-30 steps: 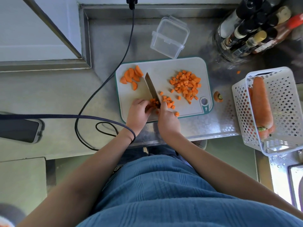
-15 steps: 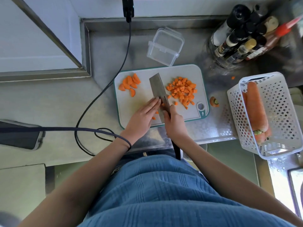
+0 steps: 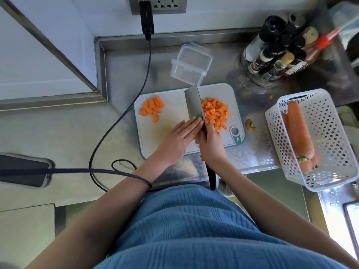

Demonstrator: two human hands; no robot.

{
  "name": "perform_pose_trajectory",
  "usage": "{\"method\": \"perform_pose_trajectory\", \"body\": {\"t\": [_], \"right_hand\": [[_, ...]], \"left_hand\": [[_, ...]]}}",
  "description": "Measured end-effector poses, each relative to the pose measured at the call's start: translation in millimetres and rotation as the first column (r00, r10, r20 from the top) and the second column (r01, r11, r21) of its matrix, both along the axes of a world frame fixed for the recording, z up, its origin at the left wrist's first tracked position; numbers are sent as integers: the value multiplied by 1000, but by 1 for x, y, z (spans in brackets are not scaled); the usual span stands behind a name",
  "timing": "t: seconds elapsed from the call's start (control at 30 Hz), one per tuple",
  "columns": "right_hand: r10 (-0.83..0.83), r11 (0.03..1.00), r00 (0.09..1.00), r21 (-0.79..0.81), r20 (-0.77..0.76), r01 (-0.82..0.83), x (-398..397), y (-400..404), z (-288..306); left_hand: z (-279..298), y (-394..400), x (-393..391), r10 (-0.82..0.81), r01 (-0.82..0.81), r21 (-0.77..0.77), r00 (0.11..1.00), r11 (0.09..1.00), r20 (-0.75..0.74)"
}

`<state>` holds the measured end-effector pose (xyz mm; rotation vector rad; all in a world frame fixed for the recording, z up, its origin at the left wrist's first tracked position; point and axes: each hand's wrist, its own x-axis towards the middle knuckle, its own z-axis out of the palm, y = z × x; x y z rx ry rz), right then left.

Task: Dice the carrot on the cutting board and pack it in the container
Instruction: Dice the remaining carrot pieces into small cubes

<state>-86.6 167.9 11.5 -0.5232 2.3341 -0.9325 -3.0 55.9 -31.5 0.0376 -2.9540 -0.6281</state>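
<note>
A white cutting board lies on the steel counter. Diced carrot is piled on its right half, and several larger carrot chunks sit at its left. My right hand grips the handle of a knife, whose broad blade lies tilted against the left side of the dice pile. My left hand has straight fingers resting on the blade's flat side. An empty clear container stands just behind the board.
A white perforated basket with whole carrots stands at the right. A carrot end lies beside the board. Bottles crowd the back right. A black cable loops left of the board, and a phone lies at far left.
The knife stopped chopping at the near edge; the blade turned flat and pushed the loose dice right into the pile. My left hand uncurled from the carrot and laid its fingers on the blade.
</note>
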Motion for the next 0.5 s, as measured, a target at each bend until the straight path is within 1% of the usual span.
{"method": "perform_pose_trajectory", "body": {"t": [0.1,0.17,0.23,0.3,0.33,0.43,0.5], "right_hand": [[3,999,1000,36,5,-3,0,2,-1],[27,999,1000,33,7,-27,2,4,-2],[83,996,996,22,26,-83,4,4,-3],[176,983,981,30,78,-179,8,4,-6],[224,973,969,37,103,-229,11,3,-8],[341,933,931,72,131,-352,19,2,-13],[380,912,915,111,133,-395,21,2,-16]], "left_hand": [[-10,-6,19,20,-16,-45,997,999,72],[-14,-11,32,58,-54,-36,993,998,100],[-15,-16,43,184,-186,4,975,983,128],[-15,-19,55,343,-353,32,924,935,171],[-15,-20,61,387,-400,27,901,916,197],[-19,-16,71,384,-394,-10,890,919,244],[-20,-14,70,391,-406,8,886,914,248]]}}
